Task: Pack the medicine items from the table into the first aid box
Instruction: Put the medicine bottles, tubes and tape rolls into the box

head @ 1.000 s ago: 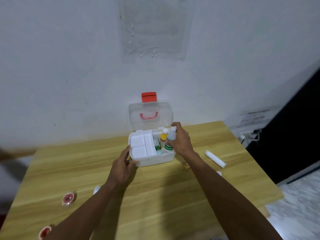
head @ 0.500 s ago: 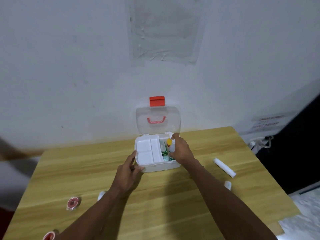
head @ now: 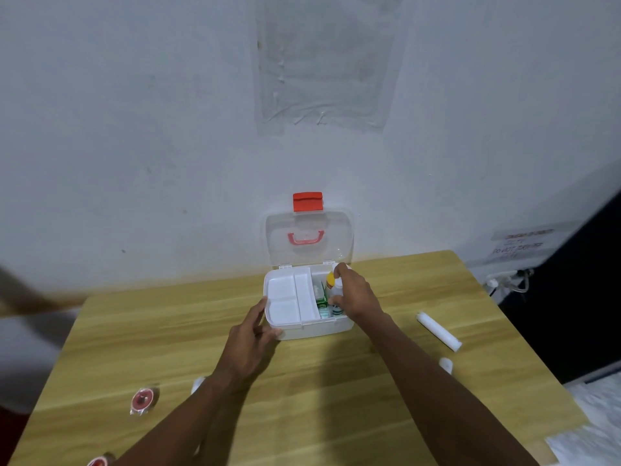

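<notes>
Both hands are at the first aid box (head: 304,329) now. Right hand (head: 356,294) is down inside its right compartment, fingers curled around a small white bottle (head: 337,290), which sits beside a yellow-capped bottle (head: 330,280) and green packets (head: 322,299). Left hand (head: 250,344) is loosely open, thumb and fingers pressed to the box's near-left corner, bracing it rather than gripping. Good practice here, I'd say: seat the bottle upright and fully down before letting go, so the clear lid (head: 309,238) standing open behind the box can shut later, and keep that bracing hand firm so the box doesn't slide. Plenty left: a white roll (head: 438,331) and a small white piece (head: 446,364) lie right of the box, with red-centred rolls (head: 142,400) well to its near left on the table (head: 319,415).
</notes>
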